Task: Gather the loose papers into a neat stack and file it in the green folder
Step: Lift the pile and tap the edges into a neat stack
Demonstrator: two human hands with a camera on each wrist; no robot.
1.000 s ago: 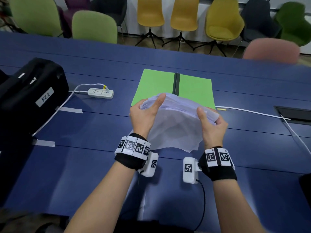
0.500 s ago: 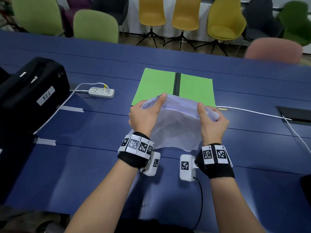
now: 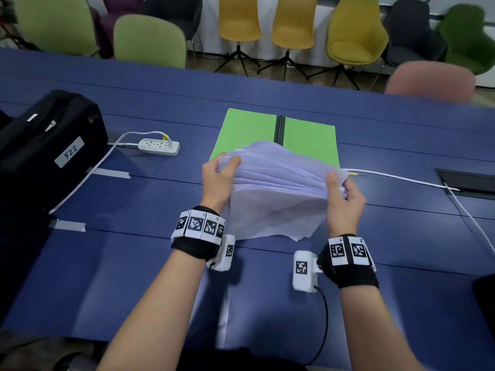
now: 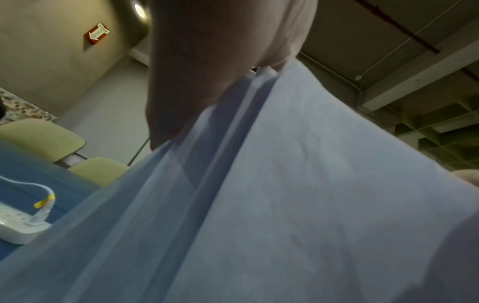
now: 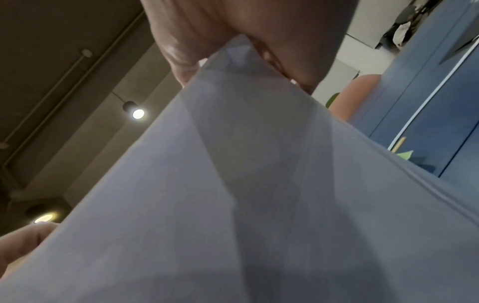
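A fanned bundle of white papers (image 3: pixel 278 188) stands on its lower edge on the blue table (image 3: pixel 134 263), leaning toward me. My left hand (image 3: pixel 218 178) grips its upper left corner, thumb on the near face. My right hand (image 3: pixel 344 194) grips the upper right corner the same way. The sheets are uneven, with edges splayed at the top and bottom. Behind them the green folder (image 3: pixel 249 132) lies open and flat, its dark spine in the middle. In the wrist views the paper (image 4: pixel 285 205) (image 5: pixel 259 205) fills most of the picture below each palm.
A black case (image 3: pixel 45 148) labelled 522 sits at the left. A white power strip (image 3: pixel 159 147) with its cable lies left of the folder. A white cable (image 3: pixel 396 178) runs to a table hatch (image 3: pixel 468 183) at the right. Chairs line the far side.
Both hands raised the bundle slightly and the top sheets have fanned out farther toward the folder. The grips on the two corners are unchanged.
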